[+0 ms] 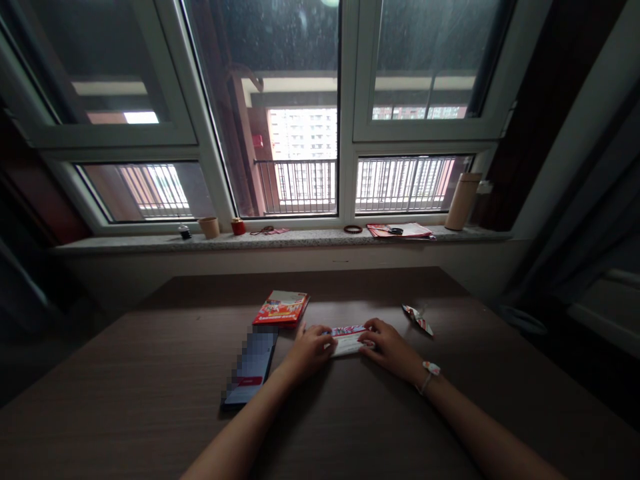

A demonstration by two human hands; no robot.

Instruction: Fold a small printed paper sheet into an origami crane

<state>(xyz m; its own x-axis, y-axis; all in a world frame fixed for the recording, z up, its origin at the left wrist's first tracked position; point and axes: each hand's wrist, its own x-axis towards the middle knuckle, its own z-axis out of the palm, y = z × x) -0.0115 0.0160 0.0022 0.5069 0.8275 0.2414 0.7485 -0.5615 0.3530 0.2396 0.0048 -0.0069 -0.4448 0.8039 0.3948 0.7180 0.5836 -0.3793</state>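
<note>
A piece of paper [347,342], folded into a flat strip with a coloured print along its far edge and white nearer me, lies on the table between my hands. My left hand [311,351] has its fingers curled over the left end of it. At the right end, my right hand [391,348] pinches the paper between thumb and fingers. A bracelet [430,373] circles my right wrist. Just beyond my left hand is a small stack of red printed sheets [281,309]. Off to the right sits a small folded paper piece [419,320] with red and white print.
A phone [253,367] lies left of my left forearm on the brown table [150,373]. Along the windowsill [310,238] stand a paper cup [209,227], a red jar [238,227], scissors [395,231] on printed sheets, and a tall tan bottle [463,201].
</note>
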